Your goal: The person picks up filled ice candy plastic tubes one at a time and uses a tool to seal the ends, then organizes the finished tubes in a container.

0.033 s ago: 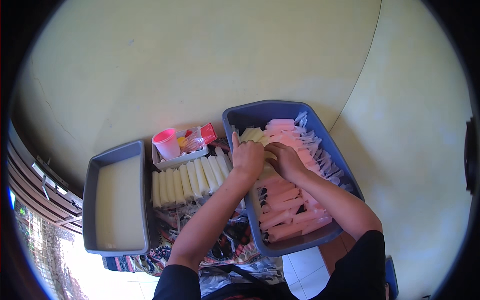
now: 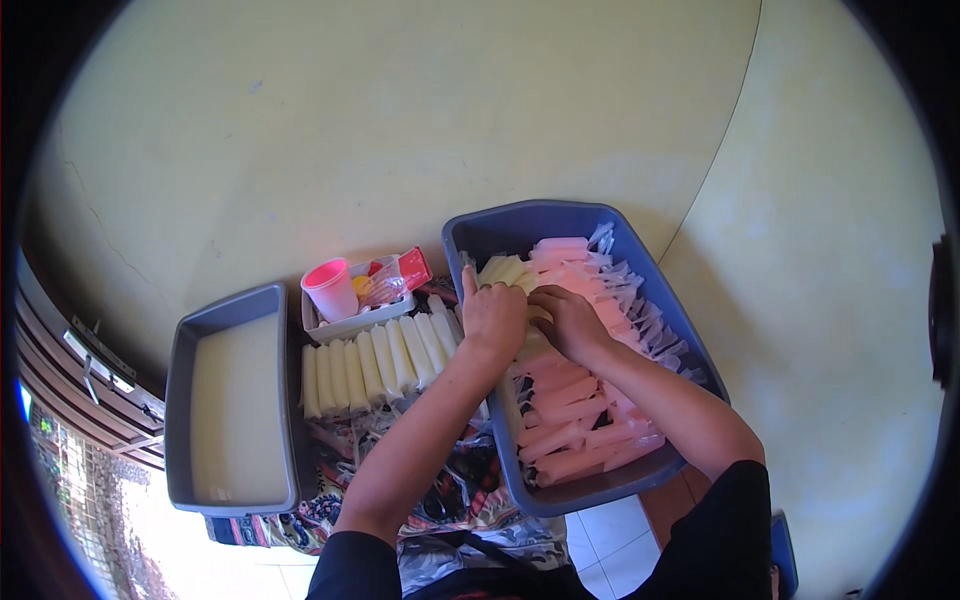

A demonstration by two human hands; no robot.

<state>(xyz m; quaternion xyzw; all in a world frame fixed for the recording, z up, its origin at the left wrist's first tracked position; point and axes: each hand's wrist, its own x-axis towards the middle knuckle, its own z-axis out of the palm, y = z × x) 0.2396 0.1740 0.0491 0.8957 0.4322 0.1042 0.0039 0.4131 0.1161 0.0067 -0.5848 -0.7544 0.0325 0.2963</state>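
My left hand is closed over pale yellow filled plastic tubes at the left side of a grey-blue bin, one finger pointing up. Close beside it, my right hand curls its fingers round a pale yellow tube, whose middle is mostly hidden by both hands. Many pink filled tubes with tied, crinkled clear ends lie in the same bin. Left of the bin, a row of cream-coloured filled tubes rests on patterned cloth and loose plastic.
A grey tub of creamy liquid stands at far left. Behind the row is a white tray with a pink cup and small red and yellow items. A pale wall rises behind; a window frame is at left.
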